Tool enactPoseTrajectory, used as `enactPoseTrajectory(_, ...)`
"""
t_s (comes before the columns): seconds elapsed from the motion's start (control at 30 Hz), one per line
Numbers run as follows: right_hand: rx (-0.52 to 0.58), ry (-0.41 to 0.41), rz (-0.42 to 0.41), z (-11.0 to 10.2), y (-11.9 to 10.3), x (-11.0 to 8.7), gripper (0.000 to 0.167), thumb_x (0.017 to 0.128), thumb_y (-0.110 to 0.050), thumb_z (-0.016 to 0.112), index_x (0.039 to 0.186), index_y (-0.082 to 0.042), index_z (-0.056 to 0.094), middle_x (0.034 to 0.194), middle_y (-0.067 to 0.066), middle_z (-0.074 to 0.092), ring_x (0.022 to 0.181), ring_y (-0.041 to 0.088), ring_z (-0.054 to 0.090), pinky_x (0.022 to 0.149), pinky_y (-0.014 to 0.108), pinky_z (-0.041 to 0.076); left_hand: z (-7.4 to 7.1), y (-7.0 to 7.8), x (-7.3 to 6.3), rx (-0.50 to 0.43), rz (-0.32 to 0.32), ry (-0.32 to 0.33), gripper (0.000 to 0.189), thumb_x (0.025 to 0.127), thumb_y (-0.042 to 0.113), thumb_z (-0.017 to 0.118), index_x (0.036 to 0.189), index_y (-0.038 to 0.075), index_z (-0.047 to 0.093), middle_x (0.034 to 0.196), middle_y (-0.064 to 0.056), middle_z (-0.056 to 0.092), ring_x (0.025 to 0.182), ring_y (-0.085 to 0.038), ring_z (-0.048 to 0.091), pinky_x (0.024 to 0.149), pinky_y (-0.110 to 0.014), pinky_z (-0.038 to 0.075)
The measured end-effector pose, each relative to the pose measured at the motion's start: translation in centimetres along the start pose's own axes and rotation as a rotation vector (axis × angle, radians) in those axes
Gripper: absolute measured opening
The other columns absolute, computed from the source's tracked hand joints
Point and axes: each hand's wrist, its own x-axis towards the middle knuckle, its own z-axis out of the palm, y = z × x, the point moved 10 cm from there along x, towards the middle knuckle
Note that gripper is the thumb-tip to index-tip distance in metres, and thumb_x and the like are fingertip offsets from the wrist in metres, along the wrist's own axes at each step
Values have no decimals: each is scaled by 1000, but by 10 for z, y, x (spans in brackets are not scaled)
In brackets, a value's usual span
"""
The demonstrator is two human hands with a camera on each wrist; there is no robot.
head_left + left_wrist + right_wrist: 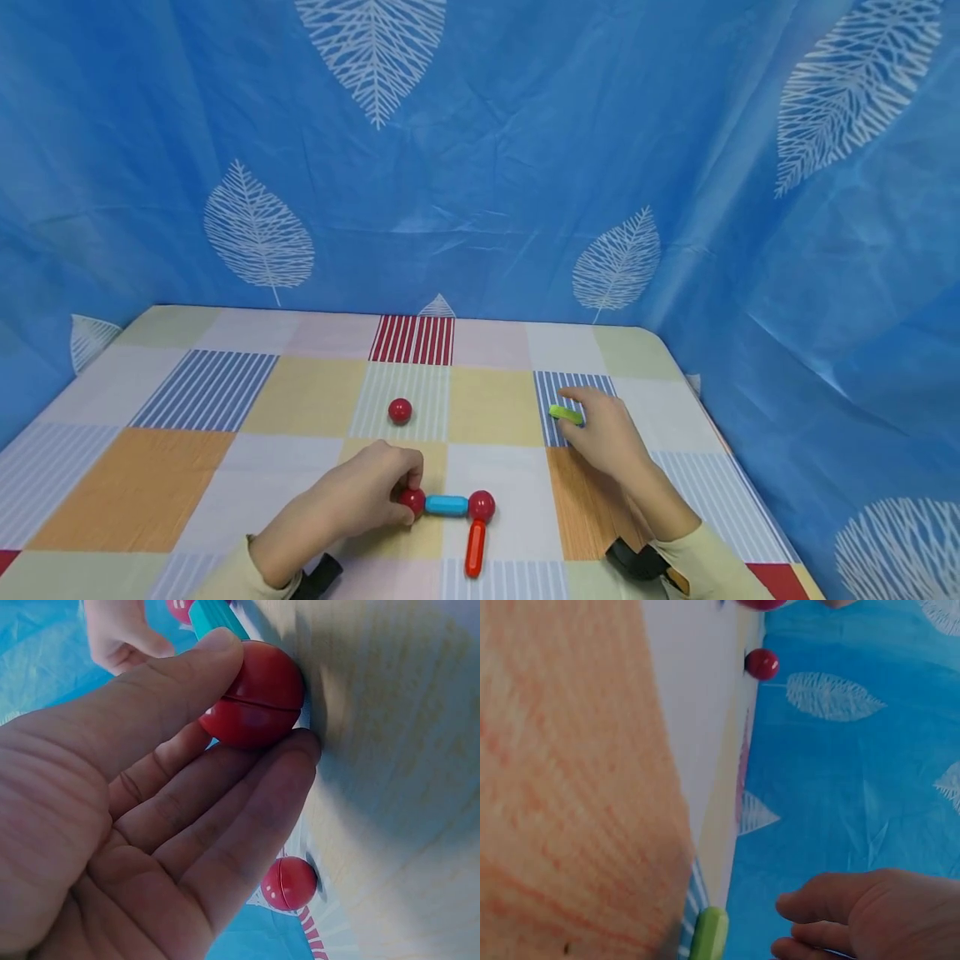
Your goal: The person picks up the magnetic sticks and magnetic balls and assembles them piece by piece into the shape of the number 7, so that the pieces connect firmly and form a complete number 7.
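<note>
My left hand point(367, 487) pinches a red ball point(262, 694) between thumb and fingers, low over the table. From that ball a blue stick point(446, 506) runs right to a second red ball point(482, 505), and a red stick point(475, 550) extends from it toward the near edge. Over at the right, my right hand point(603, 429) hovers around a green stick point(565, 414), thumb and fingers parted. The right wrist view shows that green stick point(709, 935) on the cloth, with a gap between it and the fingers point(817, 896).
A loose red ball point(401, 411) lies farther back on the patchwork tablecloth point(300, 400). Blue curtains point(480, 208) with white leaf prints hang behind the table and along its right side. Dark bands point(636, 560) circle both wrists.
</note>
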Motion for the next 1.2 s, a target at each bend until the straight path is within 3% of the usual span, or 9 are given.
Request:
enactPoseTrajectory(0.2,-90,-75,38,16,14,3,29,82,-5,72,110,1,69,110,15,67,103,31,62,83,46,51,-1,-1,0,12,13,10,35,69,15,88,75,17,53,65,9,53,60,-4,45,55,-22,42)
enactPoseTrajectory(0.47,-127,-87,13,17,13,5,18,79,-1,75,96,-3,70,94,9,66,88,25,62,76,43,52,-7,1,1,43,12,25,36,69,14,89,75,17,53,65,9,51,60,-5,44,55,-24,41)
enactPoseTrajectory(0.7,-98,-108,49,21,21,4,24,79,-2,76,102,-3,68,93,7,65,85,23,60,74,41,52,-3,1,2,29,10,13,36,68,14,89,76,15,53,66,6,53,61,-6,45,56,-24,41)
enactPoseTrajectory(0.83,-116,-107,24,22,19,2,27,80,0,76,106,-1,69,93,9,65,87,24,62,75,41,53,-2,0,2,29,3,9,36,69,14,88,76,15,53,66,5,53,61,-7,45,56,-24,41)
enactPoseTrajectory(1.2,-149,-136,-42,22,8,-6,16,77,1,77,91,-6,72,87,5,65,82,22,62,70,39,53,-2,-1,4,48,-11,4,35,70,14,88,77,15,54,67,6,53,62,-7,46,56,-24,42)
